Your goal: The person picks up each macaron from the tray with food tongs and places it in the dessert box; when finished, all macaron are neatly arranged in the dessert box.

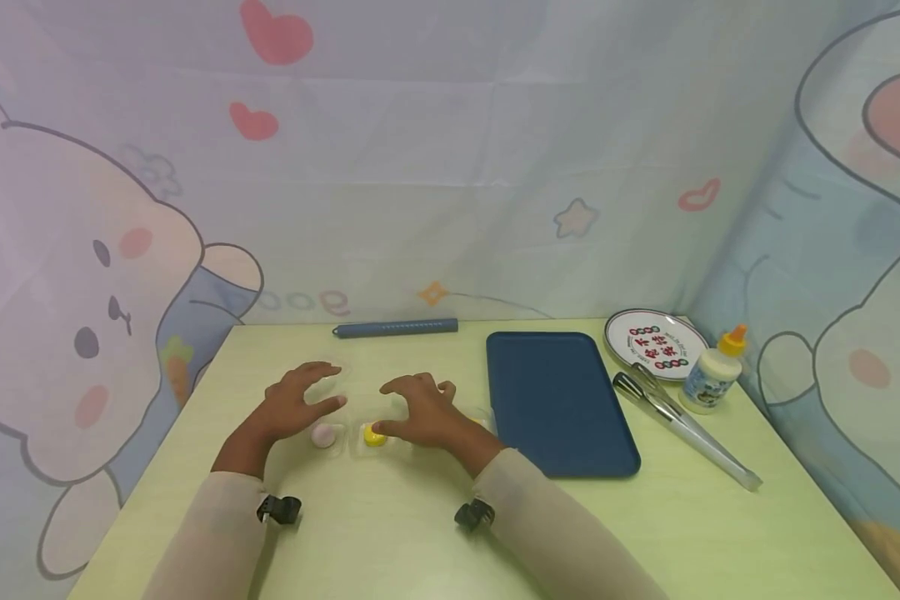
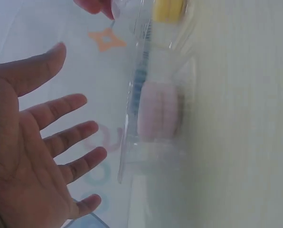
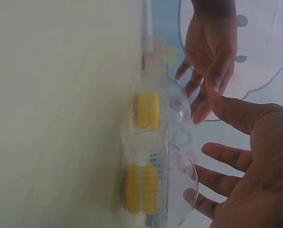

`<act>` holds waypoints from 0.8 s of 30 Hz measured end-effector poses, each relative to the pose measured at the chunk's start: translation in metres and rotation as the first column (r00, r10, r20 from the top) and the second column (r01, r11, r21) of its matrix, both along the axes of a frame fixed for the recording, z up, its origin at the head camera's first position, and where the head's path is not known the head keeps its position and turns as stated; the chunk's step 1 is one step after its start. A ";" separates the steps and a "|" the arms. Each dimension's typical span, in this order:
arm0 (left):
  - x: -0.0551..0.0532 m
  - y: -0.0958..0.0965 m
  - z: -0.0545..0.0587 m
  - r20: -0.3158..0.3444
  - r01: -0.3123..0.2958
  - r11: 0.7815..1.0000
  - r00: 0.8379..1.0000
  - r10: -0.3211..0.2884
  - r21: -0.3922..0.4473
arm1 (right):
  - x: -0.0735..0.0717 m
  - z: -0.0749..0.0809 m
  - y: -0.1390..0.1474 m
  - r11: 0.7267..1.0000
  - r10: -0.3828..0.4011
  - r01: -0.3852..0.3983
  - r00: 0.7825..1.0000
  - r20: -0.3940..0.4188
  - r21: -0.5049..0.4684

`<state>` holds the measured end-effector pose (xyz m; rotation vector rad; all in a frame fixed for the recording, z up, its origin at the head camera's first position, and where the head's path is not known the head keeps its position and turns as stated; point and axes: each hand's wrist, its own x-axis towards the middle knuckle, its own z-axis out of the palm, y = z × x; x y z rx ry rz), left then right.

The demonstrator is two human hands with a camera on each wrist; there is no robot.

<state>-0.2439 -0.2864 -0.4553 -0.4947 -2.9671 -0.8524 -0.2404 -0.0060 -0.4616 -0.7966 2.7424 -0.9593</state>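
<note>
My left hand (image 1: 294, 402) hovers with spread fingers above a pink macaron (image 1: 323, 435), which sits in a clear plastic box (image 2: 193, 95). Palm and fingers are apart from that macaron in the left wrist view. To its right, my right hand (image 1: 423, 412) is spread over the neighbouring boxes, its thumb overlapping a yellow macaron (image 1: 373, 435) in the head view. The right wrist view shows another yellow macaron (image 3: 141, 189) nearer the camera, under a clear dome (image 3: 183, 185) with my right fingertips right at it. Neither hand grips anything.
A dark blue tray (image 1: 562, 404) lies right of the hands. Farther right are metal tongs (image 1: 697, 433), a white printed plate (image 1: 626, 333) and a white bottle (image 1: 712, 375) with a yellow cap. A dark blue stick (image 1: 395, 328) lies along the back edge, before a cartoon-printed curtain (image 1: 420, 150).
</note>
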 end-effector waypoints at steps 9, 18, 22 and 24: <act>-0.016 -0.010 0.004 0.034 -0.139 0.988 0.989 0.141 -0.062 | -0.012 0.008 0.001 1.000 -0.015 0.015 1.000 0.003 0.007; -0.028 -0.026 -0.006 0.095 -0.189 0.981 0.977 0.192 -0.036 | -0.017 0.005 0.005 1.000 -0.009 0.009 0.999 0.032 -0.011; -0.035 -0.029 -0.011 0.119 -0.202 0.979 0.972 0.203 -0.025 | -0.018 0.004 0.005 1.000 -0.008 0.008 0.999 0.032 -0.016; -0.038 -0.030 -0.013 0.122 -0.197 0.980 0.973 0.197 -0.016 | -0.019 0.004 0.005 1.000 -0.004 0.005 1.000 0.028 -0.017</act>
